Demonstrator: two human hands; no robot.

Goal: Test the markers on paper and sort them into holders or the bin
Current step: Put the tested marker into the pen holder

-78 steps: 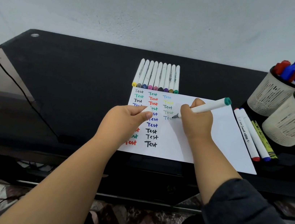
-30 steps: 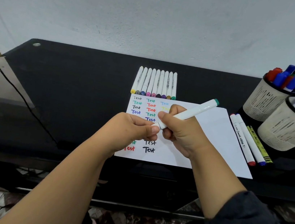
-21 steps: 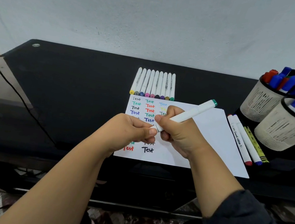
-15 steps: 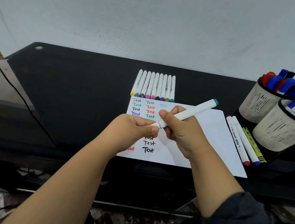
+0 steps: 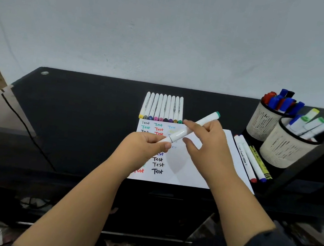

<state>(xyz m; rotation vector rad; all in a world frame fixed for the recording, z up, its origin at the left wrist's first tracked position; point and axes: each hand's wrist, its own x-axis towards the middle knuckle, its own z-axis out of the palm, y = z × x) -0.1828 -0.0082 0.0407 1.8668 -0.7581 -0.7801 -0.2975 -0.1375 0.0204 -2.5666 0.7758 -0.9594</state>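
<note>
Left hand pinches the near capped end of the green marker, held above the paper. Right hand open around the barrel, fingers spread; the barrel crosses it near the knuckles, contact uncertain. Cap looks seated. Judgement: test done, marker due for a holder. Best: regrip mid-barrel with the right hand, release the left only once that grip is firm, then carry right to the near holder, lowering it upright into a gap between pens. Far holder is crowded. Untested row lies beyond the paper.
</note>
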